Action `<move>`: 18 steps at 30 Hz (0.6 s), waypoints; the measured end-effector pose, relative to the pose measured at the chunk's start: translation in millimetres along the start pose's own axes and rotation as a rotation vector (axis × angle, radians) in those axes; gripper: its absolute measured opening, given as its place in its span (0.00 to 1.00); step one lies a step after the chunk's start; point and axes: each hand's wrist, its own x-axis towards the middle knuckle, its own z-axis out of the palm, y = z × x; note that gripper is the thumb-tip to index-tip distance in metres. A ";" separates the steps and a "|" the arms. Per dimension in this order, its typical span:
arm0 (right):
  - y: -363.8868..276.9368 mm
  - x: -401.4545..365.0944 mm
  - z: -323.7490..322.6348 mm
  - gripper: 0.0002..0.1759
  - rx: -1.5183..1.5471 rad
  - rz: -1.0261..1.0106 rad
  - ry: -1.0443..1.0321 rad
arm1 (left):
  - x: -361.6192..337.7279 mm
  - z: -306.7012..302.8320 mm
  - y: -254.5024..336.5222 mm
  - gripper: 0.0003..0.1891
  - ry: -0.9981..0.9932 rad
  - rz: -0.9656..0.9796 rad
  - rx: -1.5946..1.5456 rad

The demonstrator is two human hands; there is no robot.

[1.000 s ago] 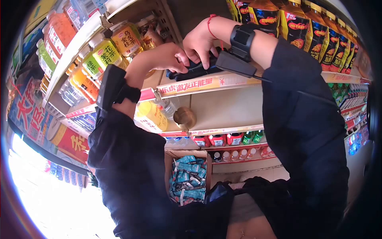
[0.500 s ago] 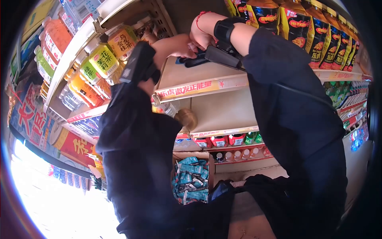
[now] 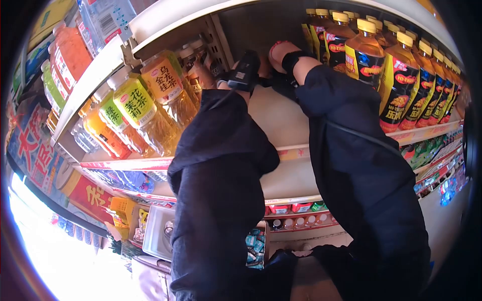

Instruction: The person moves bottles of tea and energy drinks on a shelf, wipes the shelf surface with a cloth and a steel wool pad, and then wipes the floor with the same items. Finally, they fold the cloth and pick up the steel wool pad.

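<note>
Both my hands reach to the back of a shelf [image 3: 281, 113], between the tea bottles and the energy drink bottles. My right hand [image 3: 281, 50] shows its back, with a red string and a black band at the wrist; its fingers are hidden. My left hand [image 3: 235, 67] is mostly covered by the black device [image 3: 245, 71] strapped on that wrist, so its fingers cannot be seen. Something dark [image 3: 278, 84] lies between the wrists, and I cannot make out what it is. Nearest my left hand stand brown-capped bottles [image 3: 200, 67].
Tea bottles [image 3: 138, 108] crowd the shelf's left side. Rows of yellow-capped drink bottles [image 3: 399, 83] fill the right. Lower shelves hold small bottles [image 3: 300, 223]. Below is a box of teal packets [image 3: 255, 247], with a translucent bin [image 3: 156, 233] to its left.
My hands were together near the shelf's front over a dark and blue cloth-like item. They have moved apart and deeper in, the left hand rightward. The cloth-like item is no longer clearly visible.
</note>
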 end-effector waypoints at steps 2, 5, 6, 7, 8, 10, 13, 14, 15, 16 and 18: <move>5.3 13.8 16.8 0.15 0.044 0.033 0.068 | 5.3 5.1 -5.8 0.14 0.011 -0.020 0.009; 11.9 30.2 30.3 0.16 0.061 0.063 0.095 | 7.8 11.8 -7.9 0.13 0.017 -0.034 -0.006; 11.7 30.8 30.4 0.16 0.101 0.075 0.083 | 7.6 14.6 -8.1 0.13 0.020 -0.035 -0.008; 11.6 30.6 30.3 0.16 0.142 0.086 0.072 | 7.6 15.6 -8.0 0.13 0.019 -0.034 -0.013; 11.3 29.6 29.9 0.16 0.143 0.087 0.071 | 7.6 13.8 -8.5 0.12 0.018 -0.031 -0.022; 7.7 21.5 24.6 0.16 0.085 0.066 0.074 | 3.6 11.6 -7.7 0.12 0.010 -0.023 -0.030; 9.7 15.2 22.1 0.16 0.074 0.006 0.112 | -4.1 0.1 -2.4 0.12 -0.017 0.009 -0.059; 11.6 11.8 20.3 0.16 0.078 0.009 0.113 | -7.5 -3.7 0.2 0.13 -0.029 0.027 -0.077; 10.3 -1.2 10.2 0.15 0.033 -0.030 0.068 | -11.9 -6.9 3.3 0.13 -0.042 0.037 -0.088; 8.0 -13.4 1.5 0.15 -0.012 -0.072 0.022 | -15.8 -9.2 4.4 0.13 -0.058 0.053 -0.106; 0.5 -32.3 -4.9 0.14 -0.033 -0.120 0.031 | -28.1 -10.5 8.3 0.14 -0.092 0.075 -0.132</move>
